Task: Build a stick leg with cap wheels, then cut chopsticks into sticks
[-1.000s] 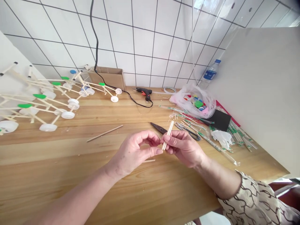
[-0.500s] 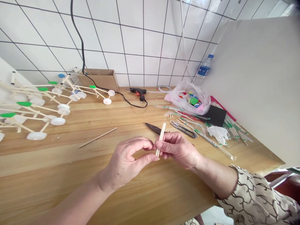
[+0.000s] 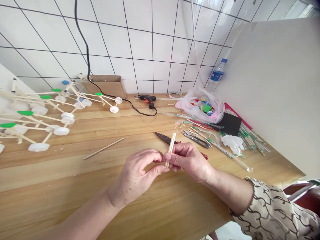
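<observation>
While right hand pinches short sticks, left hand curls beside them, thumb near lower ends.

Sticks plain cream, my sleeve cream w/ dark brown squiggly lines, table light brown w/ wood-grain streaks, wall white w/ black grid. Glue gun black w/ orange-red trigger, pliers dark w/ red handles, box brown, bottle cap and label blue, wheels white, oval pieces green. I've got a whitish see-through bag w/ multicolour bits, plus a black sheet, red sheet, green-printed clear wrappers.
</observation>
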Motion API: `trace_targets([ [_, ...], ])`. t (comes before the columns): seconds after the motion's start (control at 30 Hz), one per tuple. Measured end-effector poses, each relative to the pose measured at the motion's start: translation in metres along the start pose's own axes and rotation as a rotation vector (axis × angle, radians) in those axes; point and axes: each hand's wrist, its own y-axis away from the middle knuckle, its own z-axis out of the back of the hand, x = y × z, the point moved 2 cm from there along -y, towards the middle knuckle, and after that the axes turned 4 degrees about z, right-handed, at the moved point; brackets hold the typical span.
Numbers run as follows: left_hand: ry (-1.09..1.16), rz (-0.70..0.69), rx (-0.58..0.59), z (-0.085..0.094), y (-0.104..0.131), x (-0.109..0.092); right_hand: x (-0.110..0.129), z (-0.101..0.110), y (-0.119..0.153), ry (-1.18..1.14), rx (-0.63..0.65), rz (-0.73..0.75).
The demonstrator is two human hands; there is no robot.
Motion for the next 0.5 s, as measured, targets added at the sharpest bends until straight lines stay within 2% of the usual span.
trace_targets([
  [0.23, 0.075, 0.116, 0.087, -0.002, 0.000, 0.001, 0.003, -0.001, 0.001, 0.168, 0.014, 0.042],
  [0.37, 0.133, 0.241, 0.240, 0.003, -0.005, 0.003, 0.002, -0.003, 0.003, 0.306, 0.034, 0.087],
  [0.43, 0.212, 0.305, 0.338, 0.007, -0.009, 0.005, 0.001, -0.004, 0.004, 0.374, 0.046, 0.093],
  [0.5, 0.312, 0.374, 0.385, 0.010, -0.012, 0.007, 0.001, -0.005, 0.005, 0.429, 0.056, 0.091],
])
